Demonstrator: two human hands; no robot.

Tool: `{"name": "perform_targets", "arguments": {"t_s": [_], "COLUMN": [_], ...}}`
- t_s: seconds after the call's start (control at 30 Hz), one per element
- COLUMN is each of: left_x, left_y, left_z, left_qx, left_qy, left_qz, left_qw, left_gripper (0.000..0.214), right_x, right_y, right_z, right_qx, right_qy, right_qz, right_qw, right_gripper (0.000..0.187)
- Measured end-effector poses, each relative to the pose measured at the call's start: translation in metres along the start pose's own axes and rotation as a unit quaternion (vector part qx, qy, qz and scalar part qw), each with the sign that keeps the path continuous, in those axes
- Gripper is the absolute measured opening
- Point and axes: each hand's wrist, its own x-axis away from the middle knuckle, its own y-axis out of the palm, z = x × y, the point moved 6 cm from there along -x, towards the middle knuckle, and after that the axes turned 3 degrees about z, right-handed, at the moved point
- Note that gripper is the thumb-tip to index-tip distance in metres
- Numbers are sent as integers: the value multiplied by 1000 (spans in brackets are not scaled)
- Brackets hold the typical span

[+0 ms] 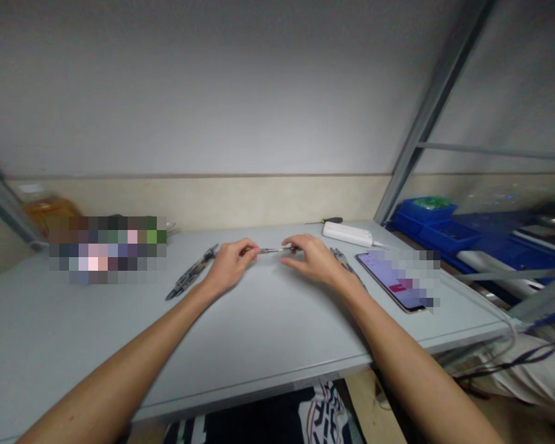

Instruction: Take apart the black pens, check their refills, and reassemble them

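My left hand [234, 262] is closed in a pinch on the left end of a slim pen-like piece [272, 250]. This piece lies level between the two hands, silvery along its shaft, with a darker right end. Around that dark end is my right hand [309, 256], its thumb and forefinger apart; whether another finger touches the piece is hard to see. A pile of slim grey and dark pieces [189, 277] lies beside my left wrist. More slim dark pieces [349, 265] lie behind my right wrist, partly hidden by it.
A white power strip [346, 234] with a cable and a screwdriver [333, 220] lie near the wall. To the right is a lit phone [388, 280]. Blue trays [428, 209] stand beyond the metal frame [414, 142]. At far left, a bottle [46, 206] stands behind a blurred-out patch.
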Motion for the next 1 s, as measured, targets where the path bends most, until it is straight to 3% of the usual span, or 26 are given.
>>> {"name": "perform_targets", "arguments": {"t_s": [0.13, 0.27, 0.43, 0.53, 0.63, 0.83, 1.0], "left_x": [5, 9, 16, 19, 18, 15, 13], "left_y": [15, 23, 32, 42, 49, 54, 51], "left_z": [2, 17, 41, 48, 44, 30, 34], "left_qx": [-18, -120, -328, -391, -417, -419, -424], "left_qy": [-7, 105, 240, 272, 260, 200, 138], "left_qz": [-35, -57, -92, -109, -101, -101, -119], "left_qw": [999, 986, 909, 872, 865, 880, 887], "left_gripper": [31, 31, 28, 21, 19, 21, 22], "right_x": [6, 9, 7, 12, 17, 10, 15], "right_y": [22, 39, 42, 47, 50, 53, 59], "right_z": [-20, -21, -6, -7, -13, -25, -24], "right_qx": [158, 163, -7, -162, -234, -98, 22], "right_qy": [26, 115, 191, 216, 240, 148, 141], "right_qz": [-65, -103, -147, -224, -259, -175, -157], "right_qw": [985, 974, 970, 936, 906, 969, 977], "right_gripper": [24, 34, 28, 30, 31, 28, 36]}}
